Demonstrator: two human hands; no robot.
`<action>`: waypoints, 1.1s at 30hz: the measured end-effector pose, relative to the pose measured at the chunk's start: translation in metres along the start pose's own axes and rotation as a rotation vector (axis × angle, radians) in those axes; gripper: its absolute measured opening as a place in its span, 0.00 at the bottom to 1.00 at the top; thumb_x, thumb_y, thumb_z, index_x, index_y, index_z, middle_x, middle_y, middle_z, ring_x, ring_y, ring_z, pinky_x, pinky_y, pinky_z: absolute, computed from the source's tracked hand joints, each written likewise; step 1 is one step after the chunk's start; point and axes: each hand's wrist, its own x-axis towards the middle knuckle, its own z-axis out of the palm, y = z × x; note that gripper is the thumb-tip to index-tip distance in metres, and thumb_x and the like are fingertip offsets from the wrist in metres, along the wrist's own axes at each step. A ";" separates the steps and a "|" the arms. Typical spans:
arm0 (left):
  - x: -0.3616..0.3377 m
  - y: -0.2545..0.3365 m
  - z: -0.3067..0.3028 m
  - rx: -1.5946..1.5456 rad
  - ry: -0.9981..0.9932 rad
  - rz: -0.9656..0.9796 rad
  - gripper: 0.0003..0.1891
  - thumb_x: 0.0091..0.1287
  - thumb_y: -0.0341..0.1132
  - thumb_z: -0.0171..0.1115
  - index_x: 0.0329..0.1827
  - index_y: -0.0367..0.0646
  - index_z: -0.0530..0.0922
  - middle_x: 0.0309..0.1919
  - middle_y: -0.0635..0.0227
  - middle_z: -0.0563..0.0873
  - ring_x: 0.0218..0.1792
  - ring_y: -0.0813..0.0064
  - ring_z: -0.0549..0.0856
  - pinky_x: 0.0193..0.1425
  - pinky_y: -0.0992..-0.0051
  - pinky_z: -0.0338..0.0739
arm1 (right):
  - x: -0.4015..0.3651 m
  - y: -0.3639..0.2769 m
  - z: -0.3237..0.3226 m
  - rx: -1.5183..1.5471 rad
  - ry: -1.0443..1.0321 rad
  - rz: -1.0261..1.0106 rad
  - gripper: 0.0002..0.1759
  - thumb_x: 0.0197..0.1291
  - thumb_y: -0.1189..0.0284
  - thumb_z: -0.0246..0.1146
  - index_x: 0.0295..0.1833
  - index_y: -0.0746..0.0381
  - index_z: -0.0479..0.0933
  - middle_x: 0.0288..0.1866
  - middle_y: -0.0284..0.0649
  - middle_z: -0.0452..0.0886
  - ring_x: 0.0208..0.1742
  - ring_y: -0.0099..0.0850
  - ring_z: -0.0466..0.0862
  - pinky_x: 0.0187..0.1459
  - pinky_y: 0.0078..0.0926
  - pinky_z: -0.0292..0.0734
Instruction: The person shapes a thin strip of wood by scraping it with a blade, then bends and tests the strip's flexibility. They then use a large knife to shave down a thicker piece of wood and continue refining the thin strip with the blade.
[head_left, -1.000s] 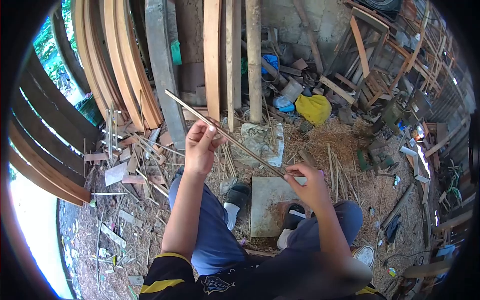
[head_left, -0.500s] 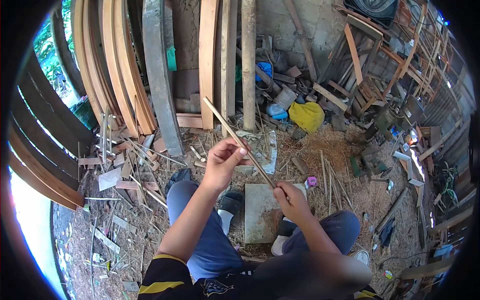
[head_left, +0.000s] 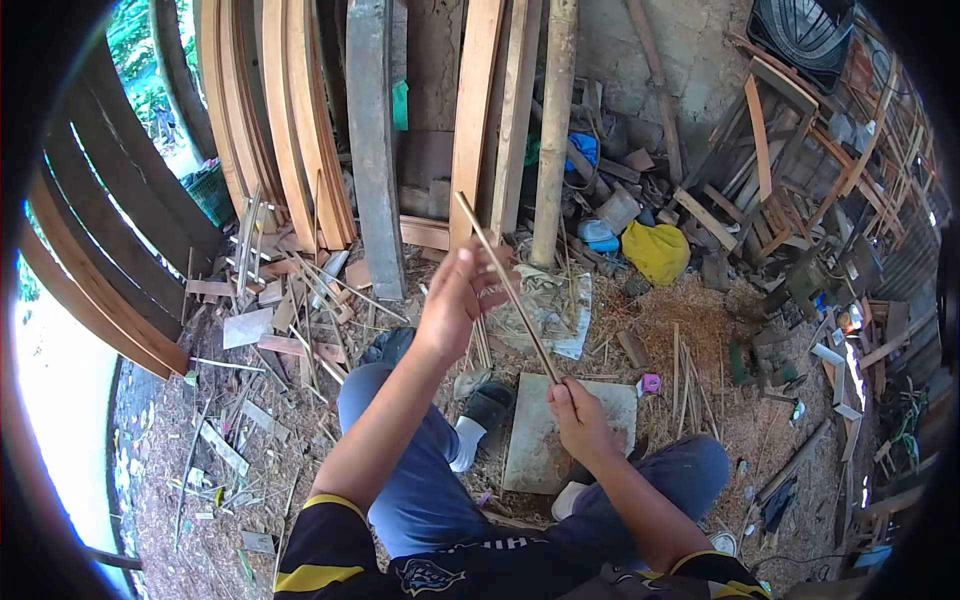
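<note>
A thin wooden stick (head_left: 534, 334) slants across the middle of the view, its far end up and to the left. My right hand (head_left: 582, 424) is closed round the near end, thumb laid along the wood. Beside the upper half is my left hand (head_left: 458, 305), open, with the thumb raised and the fingers spread behind the stick. Under the right hand, a flat grey square board (head_left: 530, 440) lies on the ground between my feet.
Long planks (head_left: 300, 120) and a bamboo pole (head_left: 553, 160) lean on the wall ahead. Wood scraps (head_left: 285, 345) litter the floor at left. At right are a yellow cloth bundle (head_left: 655, 252), a pink tape measure (head_left: 650, 383) and piled timber (head_left: 770, 200).
My left hand has loosened from a pinch on the stick and spread its fingers. The right hand keeps its grip on the near end. The whole view has shifted, with the surroundings further right.
</note>
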 end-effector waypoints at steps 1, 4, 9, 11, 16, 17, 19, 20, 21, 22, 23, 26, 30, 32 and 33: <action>0.006 0.010 0.001 -0.009 -0.002 0.072 0.29 0.88 0.47 0.48 0.85 0.43 0.60 0.69 0.53 0.81 0.62 0.57 0.88 0.65 0.58 0.85 | 0.003 0.000 0.001 0.008 -0.005 0.001 0.16 0.85 0.62 0.54 0.46 0.62 0.77 0.25 0.35 0.71 0.25 0.25 0.71 0.30 0.30 0.67; 0.028 0.025 -0.001 0.015 0.039 0.201 0.27 0.88 0.46 0.47 0.84 0.44 0.61 0.66 0.53 0.83 0.59 0.57 0.89 0.65 0.57 0.86 | 0.007 0.001 0.005 0.026 -0.016 0.017 0.16 0.85 0.62 0.54 0.46 0.62 0.77 0.25 0.34 0.70 0.25 0.24 0.71 0.31 0.29 0.67; 0.037 0.024 -0.008 0.033 0.067 0.272 0.25 0.85 0.34 0.56 0.82 0.49 0.65 0.57 0.60 0.88 0.46 0.65 0.94 0.47 0.70 0.93 | 0.007 0.004 0.007 0.058 -0.034 0.052 0.17 0.86 0.62 0.53 0.46 0.63 0.77 0.25 0.33 0.72 0.26 0.24 0.71 0.31 0.28 0.68; 0.036 0.021 -0.011 0.039 0.056 0.269 0.25 0.85 0.33 0.57 0.82 0.51 0.65 0.55 0.61 0.89 0.45 0.66 0.94 0.45 0.71 0.93 | 0.006 0.008 0.007 0.071 -0.043 0.061 0.17 0.86 0.62 0.52 0.46 0.63 0.77 0.25 0.33 0.72 0.26 0.23 0.72 0.32 0.28 0.69; 0.039 0.016 -0.015 0.064 0.054 0.268 0.21 0.84 0.32 0.59 0.77 0.51 0.71 0.51 0.63 0.91 0.42 0.68 0.94 0.41 0.75 0.91 | 0.005 0.019 0.005 0.075 -0.063 0.045 0.17 0.87 0.63 0.51 0.48 0.64 0.77 0.25 0.34 0.73 0.26 0.24 0.73 0.33 0.28 0.70; 0.040 0.015 -0.015 0.064 0.055 0.273 0.20 0.84 0.32 0.59 0.76 0.50 0.72 0.51 0.63 0.91 0.41 0.68 0.94 0.40 0.76 0.91 | 0.005 0.021 0.005 0.079 -0.063 0.043 0.17 0.87 0.63 0.51 0.48 0.64 0.77 0.25 0.34 0.73 0.26 0.24 0.73 0.33 0.28 0.70; 0.042 0.013 -0.015 0.064 0.057 0.279 0.19 0.84 0.32 0.59 0.74 0.49 0.73 0.51 0.63 0.91 0.41 0.69 0.94 0.39 0.77 0.90 | 0.005 0.016 0.003 0.063 -0.068 0.070 0.17 0.87 0.63 0.51 0.48 0.64 0.77 0.25 0.34 0.73 0.26 0.24 0.73 0.33 0.27 0.70; 0.042 0.013 -0.014 0.079 0.065 0.276 0.19 0.84 0.32 0.59 0.74 0.49 0.73 0.51 0.63 0.91 0.41 0.69 0.94 0.39 0.77 0.90 | 0.005 0.013 0.002 0.055 -0.070 0.083 0.18 0.87 0.63 0.51 0.48 0.64 0.77 0.25 0.34 0.74 0.26 0.24 0.73 0.33 0.27 0.70; 0.043 0.013 -0.013 0.093 0.074 0.274 0.19 0.84 0.32 0.59 0.74 0.49 0.73 0.51 0.63 0.91 0.40 0.69 0.94 0.39 0.77 0.90 | 0.004 0.012 0.002 0.059 -0.067 0.088 0.18 0.87 0.63 0.51 0.48 0.64 0.77 0.25 0.34 0.74 0.26 0.24 0.73 0.33 0.27 0.70; 0.043 0.013 -0.012 0.108 0.082 0.272 0.19 0.84 0.32 0.59 0.74 0.49 0.73 0.51 0.64 0.92 0.40 0.69 0.94 0.38 0.77 0.89 | 0.004 0.011 0.001 0.062 -0.064 0.092 0.18 0.87 0.63 0.51 0.48 0.64 0.78 0.25 0.34 0.74 0.26 0.24 0.73 0.33 0.27 0.70; 0.044 0.011 -0.013 0.121 0.079 0.279 0.18 0.84 0.32 0.59 0.74 0.49 0.73 0.50 0.64 0.92 0.40 0.69 0.94 0.39 0.77 0.90 | 0.004 0.011 0.001 0.065 -0.062 0.096 0.18 0.87 0.63 0.51 0.48 0.64 0.78 0.26 0.34 0.74 0.26 0.24 0.73 0.33 0.27 0.70; 0.046 0.009 -0.014 0.154 0.078 0.282 0.18 0.84 0.33 0.59 0.74 0.49 0.74 0.50 0.64 0.92 0.41 0.69 0.94 0.39 0.77 0.89 | 0.002 0.010 -0.002 0.094 -0.059 0.116 0.17 0.87 0.63 0.51 0.49 0.64 0.79 0.26 0.33 0.74 0.27 0.23 0.73 0.33 0.27 0.70; 0.047 0.008 -0.012 0.162 0.097 0.274 0.18 0.84 0.33 0.59 0.74 0.48 0.73 0.50 0.64 0.92 0.41 0.70 0.94 0.40 0.77 0.89 | 0.002 0.007 -0.005 0.091 -0.042 0.115 0.18 0.86 0.63 0.52 0.48 0.64 0.80 0.25 0.32 0.73 0.26 0.22 0.72 0.33 0.26 0.70; 0.045 0.008 -0.012 0.175 0.107 0.270 0.19 0.84 0.32 0.59 0.74 0.46 0.73 0.53 0.63 0.91 0.43 0.70 0.94 0.43 0.76 0.90 | 0.002 0.005 -0.007 0.066 -0.020 0.099 0.17 0.86 0.63 0.53 0.48 0.64 0.80 0.24 0.32 0.72 0.26 0.21 0.71 0.32 0.26 0.70; 0.045 0.008 -0.014 0.210 0.128 0.285 0.19 0.84 0.32 0.59 0.75 0.45 0.72 0.54 0.62 0.90 0.47 0.70 0.93 0.47 0.75 0.89 | 0.002 0.005 -0.009 0.034 -0.017 0.104 0.17 0.85 0.62 0.54 0.48 0.63 0.80 0.24 0.34 0.72 0.26 0.22 0.72 0.32 0.27 0.70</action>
